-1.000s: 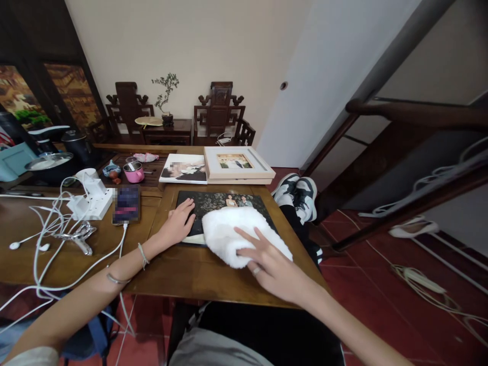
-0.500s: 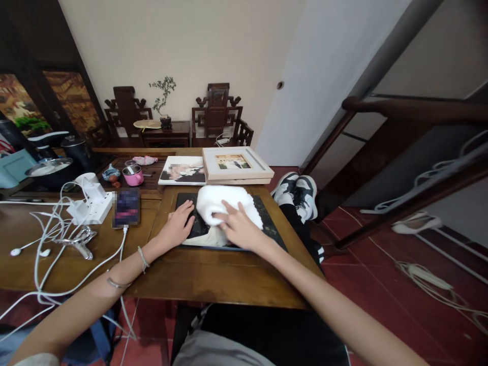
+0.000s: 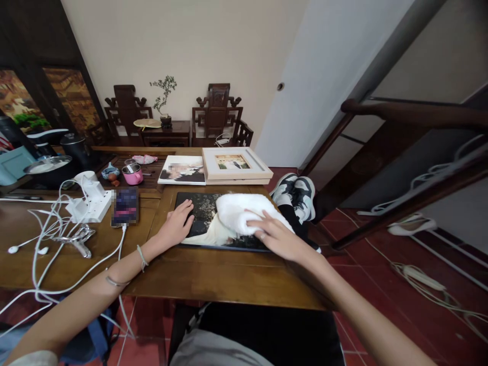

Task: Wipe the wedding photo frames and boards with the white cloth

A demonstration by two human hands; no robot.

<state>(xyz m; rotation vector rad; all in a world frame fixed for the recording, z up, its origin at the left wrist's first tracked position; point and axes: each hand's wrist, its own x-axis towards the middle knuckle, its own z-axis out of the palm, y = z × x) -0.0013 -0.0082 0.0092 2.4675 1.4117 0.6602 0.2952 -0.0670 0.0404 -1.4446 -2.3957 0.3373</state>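
Note:
A dark photo panel with a pale dress in its picture lies flat on the wooden table. My left hand rests on its left edge, fingers spread and flat, holding nothing. Over the panel's right part lies a fluffy white cloth, covering much of the picture there. My right hand grips the near right side of this cloth, its fingers pressing into the folds. Part of the panel's right edge is hidden under the cloth and hand.
Behind the panel are a white photo print and stacked pale picture frames. To the left lie a phone, a power strip and tangled white cables. A pink cup stands farther back. Someone's sneakers show beyond the table's right edge.
My right hand has moved the white cloth to the right across the panel, uncovering more of the picture's middle. My left hand has stayed at the left edge.

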